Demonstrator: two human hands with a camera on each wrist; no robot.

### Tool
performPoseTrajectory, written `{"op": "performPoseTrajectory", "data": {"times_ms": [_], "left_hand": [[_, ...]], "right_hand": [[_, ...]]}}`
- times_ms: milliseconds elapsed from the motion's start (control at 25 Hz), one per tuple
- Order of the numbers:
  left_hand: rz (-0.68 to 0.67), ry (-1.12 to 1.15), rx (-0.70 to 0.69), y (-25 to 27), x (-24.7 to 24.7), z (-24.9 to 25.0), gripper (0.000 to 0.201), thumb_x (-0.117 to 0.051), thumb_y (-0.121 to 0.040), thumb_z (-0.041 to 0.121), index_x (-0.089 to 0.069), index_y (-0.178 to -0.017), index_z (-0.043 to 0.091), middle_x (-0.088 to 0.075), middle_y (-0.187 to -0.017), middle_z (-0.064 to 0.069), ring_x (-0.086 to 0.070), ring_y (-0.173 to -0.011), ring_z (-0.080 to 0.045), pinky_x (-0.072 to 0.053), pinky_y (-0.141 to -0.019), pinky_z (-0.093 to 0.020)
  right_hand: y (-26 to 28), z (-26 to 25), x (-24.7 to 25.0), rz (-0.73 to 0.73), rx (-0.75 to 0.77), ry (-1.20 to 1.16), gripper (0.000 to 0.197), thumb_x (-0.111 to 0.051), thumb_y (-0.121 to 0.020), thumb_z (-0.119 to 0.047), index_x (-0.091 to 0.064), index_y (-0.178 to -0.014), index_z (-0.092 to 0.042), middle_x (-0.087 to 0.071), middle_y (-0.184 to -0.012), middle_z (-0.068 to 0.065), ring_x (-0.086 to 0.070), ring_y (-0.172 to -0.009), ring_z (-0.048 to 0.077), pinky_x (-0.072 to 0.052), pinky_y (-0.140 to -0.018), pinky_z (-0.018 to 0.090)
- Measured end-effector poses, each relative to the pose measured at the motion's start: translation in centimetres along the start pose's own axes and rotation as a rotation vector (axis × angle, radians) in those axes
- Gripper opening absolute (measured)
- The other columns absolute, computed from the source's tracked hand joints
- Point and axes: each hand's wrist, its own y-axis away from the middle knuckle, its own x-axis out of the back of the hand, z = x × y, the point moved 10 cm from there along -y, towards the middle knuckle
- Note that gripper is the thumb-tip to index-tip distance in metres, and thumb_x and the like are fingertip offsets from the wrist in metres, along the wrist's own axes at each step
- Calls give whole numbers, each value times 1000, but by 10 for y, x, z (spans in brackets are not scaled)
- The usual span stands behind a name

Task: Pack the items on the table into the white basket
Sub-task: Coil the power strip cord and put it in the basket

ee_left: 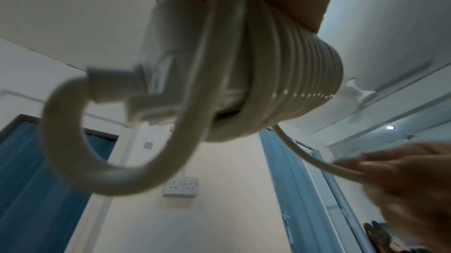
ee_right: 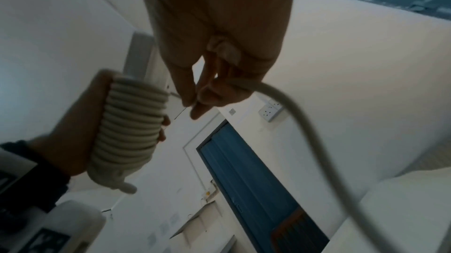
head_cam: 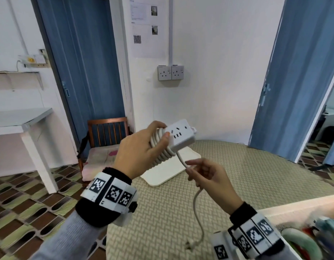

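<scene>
A white power strip point(head_cam: 180, 135) is held up over the table, its white cord point(head_cam: 162, 152) wound in several turns round one end. My left hand point(head_cam: 141, 149) grips the strip over those coils point(ee_left: 288, 87); the coils point(ee_right: 127, 122) also show in the right wrist view. Just below and to the right, my right hand point(head_cam: 205, 172) pinches the free stretch of cord point(ee_right: 288, 103). From there the cord hangs down to its plug point(head_cam: 192, 243) near the table top. The white basket point(head_cam: 301, 207) shows at the bottom right with colourful items inside.
A flat white board point(head_cam: 168, 171) lies on the woven beige table cover point(head_cam: 237, 175) under the hands. A wooden chair point(head_cam: 106, 136) stands beyond the table's left end, a white desk point(head_cam: 22, 121) further left. Wall sockets point(head_cam: 170, 72) and blue doors are behind.
</scene>
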Motion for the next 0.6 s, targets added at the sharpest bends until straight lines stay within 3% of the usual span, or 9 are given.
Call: {"op": "performPoseTrajectory", "data": {"times_ms": [120, 200, 280, 400, 520, 560, 600], "left_hand": [[76, -60, 68, 0, 6, -17, 63, -16, -82, 74, -50, -116, 35, -65, -82, 7, -60, -71, -10, -45, -64, -26], [54, -99, 78, 1, 0, -17, 72, -17, -75, 83, -49, -118, 35, -62, -81, 7, -59, -70, -10, -45, -62, -25], [-3, -114, 48, 2, -8, -9, 85, -17, -65, 92, -46, -120, 35, -60, -83, 7, -58, -70, -11, -46, -62, -26], [-53, -220, -68, 5, -19, 14, 88, -27, -60, 96, -45, -118, 33, -58, -79, 6, -57, -66, -13, -48, -61, -29], [-72, -302, -86, 10, -28, 21, 81, -25, -68, 91, -46, -119, 32, -58, -77, 4, -55, -64, -15, -42, -61, -29], [-67, -318, -74, 10, -28, 20, 80, -23, -70, 89, -46, -120, 31, -57, -77, 4, -53, -64, -16, -38, -61, -29], [-63, -336, -75, 10, -29, 19, 80, -21, -72, 88, -46, -121, 31, -56, -77, 3, -52, -64, -16, -35, -62, -29]], "right_hand": [[14, -22, 13, 9, 77, 46, 16, -67, -80, -22, -71, -94, -16, -70, -75, 1, -66, -71, 13, -48, -74, 26], [16, -50, 9, 7, 196, 57, 13, -64, -84, -21, -70, -93, -14, -68, -77, -2, -64, -72, 12, -49, -71, 22], [15, -81, 4, 45, 381, 232, 11, -59, -91, -16, -69, -92, -12, -62, -79, -4, -58, -73, 9, -47, -67, 21], [4, -105, -8, 92, 549, 537, 16, -56, -90, -16, -72, -91, -17, -50, -97, 0, -49, -89, 10, -38, -79, 12], [-15, -96, -3, 168, 492, 654, 16, -57, -83, -32, -66, -96, -29, -46, -115, -5, -42, -104, 10, -34, -89, 11], [-21, -87, 0, 135, 408, 585, 22, -56, -82, -36, -62, -103, -31, -48, -113, -8, -46, -101, 7, -40, -86, 14], [-26, -75, -2, 62, 302, 456, 24, -55, -85, -36, -57, -108, -30, -54, -106, -12, -55, -90, 6, -49, -75, 20]]}}
